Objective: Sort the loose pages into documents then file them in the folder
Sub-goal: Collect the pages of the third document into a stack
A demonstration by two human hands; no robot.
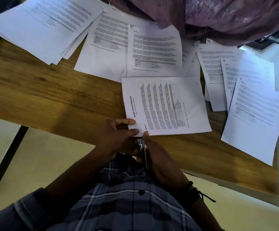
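Head view. Sample Financial Statement pages [165, 105] lying on wooden surface [43, 97], close to front edge, title running sideways, near corner toward body. Left hand [117, 135] narrow, thumb and fingers pinching that near corner. Right hand [163, 167] wrapped round what looks like a stapler [143, 150], nose right at same corner. Cannot tell whether already biting paper.

Handling, as a judgement: light, thin, floppy. Slippery sheet on sheet, so easy to fan out of square. Prone to creasing or tearing at corner. Best hold at corner or short edge, pinched through full thickness, rest left supported on surface. Sheet count unclear from this angle.

Around:
- fanned pile [40, 25] at far left
- overlapping loose pages [153, 50] just beyond held set, touching or overlapped at its far edge
- more loose pages [255, 117] to right, layered and skewed, likely to shift if nudged
- purple cloth [218, 17] at far side, against top of spread
- dark wristband [190, 189] on right wrist, cords dangling, apart from paper
- plaid shirt [127, 197] below hands

No folder in sight. Nothing between hands and corner. Crowding only on far and right sides, so probably safer to draw set toward body than to push away.
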